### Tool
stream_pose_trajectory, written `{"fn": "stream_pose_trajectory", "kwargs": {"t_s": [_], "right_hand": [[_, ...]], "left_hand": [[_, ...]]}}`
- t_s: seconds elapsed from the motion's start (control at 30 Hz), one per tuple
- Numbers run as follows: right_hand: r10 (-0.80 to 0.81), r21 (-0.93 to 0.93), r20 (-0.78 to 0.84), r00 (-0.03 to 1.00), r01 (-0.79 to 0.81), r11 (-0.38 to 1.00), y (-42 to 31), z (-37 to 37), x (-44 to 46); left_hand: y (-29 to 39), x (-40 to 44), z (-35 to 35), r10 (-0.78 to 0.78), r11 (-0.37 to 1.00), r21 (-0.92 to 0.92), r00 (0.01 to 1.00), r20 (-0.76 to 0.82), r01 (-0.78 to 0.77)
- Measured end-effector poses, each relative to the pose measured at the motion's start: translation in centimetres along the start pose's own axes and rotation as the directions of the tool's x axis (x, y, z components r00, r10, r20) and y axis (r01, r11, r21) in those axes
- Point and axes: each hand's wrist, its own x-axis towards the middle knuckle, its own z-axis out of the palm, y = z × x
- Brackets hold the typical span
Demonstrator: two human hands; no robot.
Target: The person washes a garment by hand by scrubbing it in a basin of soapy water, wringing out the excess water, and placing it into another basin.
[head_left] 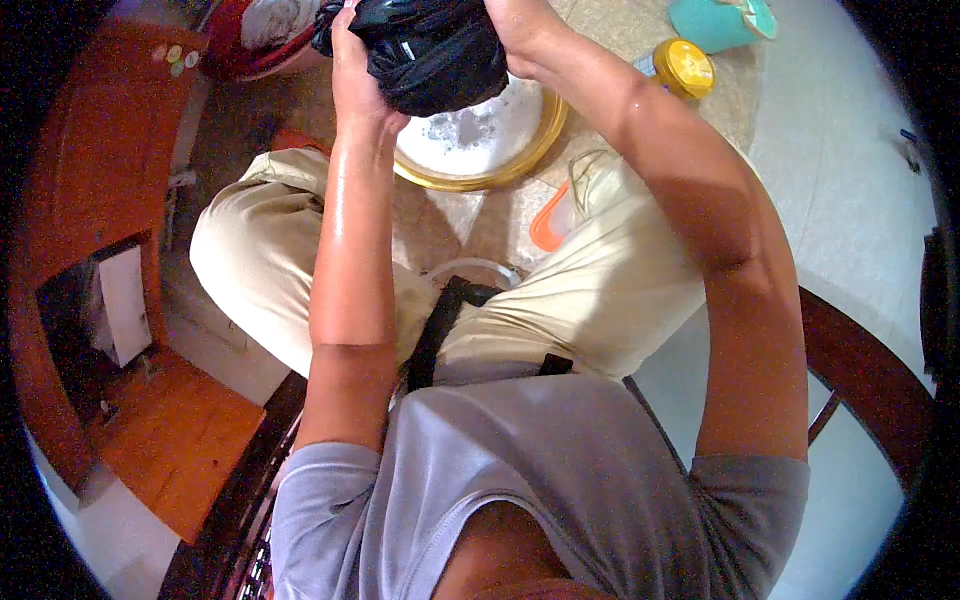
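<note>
A bunched black garment, apparently wet, is held up between my two hands at the top of the view. My left hand is closed on its left side, and my right hand grips its right side; the fingertips of both are partly hidden by the fabric or cut off by the frame. Directly beneath is a round basin with a golden rim, full of white suds. The garment hides the basin's far part. Which kind of garment it is, I cannot tell.
A red tub with pale contents stands at the upper left. To the upper right are a yellow-lidded container and a teal bucket. An orange-edged item lies by my right leg. Wooden furniture borders the left.
</note>
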Motion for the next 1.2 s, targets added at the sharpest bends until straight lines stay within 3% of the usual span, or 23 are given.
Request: {"fn": "stream_pose_trajectory", "kwargs": {"t_s": [0.1, 0.2, 0.4, 0.5, 0.6, 0.83, 0.93, 1.03, 1.13, 1.2], "right_hand": [[0.067, 0.162, 0.138, 0.988, -0.09, 0.983, 0.4, -0.6, 0.4], [0.216, 0.241, 0.274, 0.937, -0.284, 0.928, 0.8, -1.5, 0.7], [0.238, 0.241, 0.122, 0.964, -0.262, 0.935, 1.0, -1.3, -0.1], [0.238, 0.282, 0.175, 0.955, -0.281, 0.917, 1.5, -1.7, 0.4], [0.173, 0.349, 0.215, 0.961, -0.241, 0.906, 1.3, -1.2, 0.6], [-0.147, 0.254, 0.043, 0.988, 0.131, 0.958, -0.5, -0.3, 0.2], [-0.274, -0.141, -0.024, 0.961, 0.268, 0.953, -0.5, -1.3, -0.1], [-0.297, -0.176, 0.002, 0.955, 0.293, 0.94, -0.4, -1.4, -0.4], [-0.275, 0.017, 0.09, 0.957, 0.275, 0.961, 0.5, -0.6, -0.8], [-0.127, 0.19, 0.084, 0.988, 0.109, 0.976, 1.1, -0.2, -2.1]], "left_hand": [[-0.3, 0.1, -0.7, 0.024, 1.0, 0.003, 1.0, 0.0, -0.024], [-1.0, 0.4, -1.5, 0.046, 0.999, 0.022, 0.998, 0.032, -0.046], [-1.5, 0.6, -2.8, 0.006, 1.0, 0.005, 1.0, 0.009, -0.006], [-1.3, 0.5, -2.4, -0.058, 0.997, -0.04, 0.998, 0.035, 0.059], [-0.8, 0.4, -1.5, -0.112, 0.99, -0.08, 0.993, 0.045, 0.115], [0.6, 0.0, -0.2, -0.286, 0.957, -0.046, 0.958, 0.036, 0.287], [0.2, -0.4, -0.2, -0.408, 0.879, -0.199, 0.9, 0.154, 0.433], [-0.5, -0.3, 0.8, -0.298, 0.909, -0.267, 0.947, 0.125, 0.321], [-1.2, 0.2, -0.3, -0.065, 0.993, -0.093, 0.997, 0.038, 0.069], [-1.0, 0.0, -0.6, -0.106, 0.989, -0.105, 0.994, 0.011, 0.107]]}}
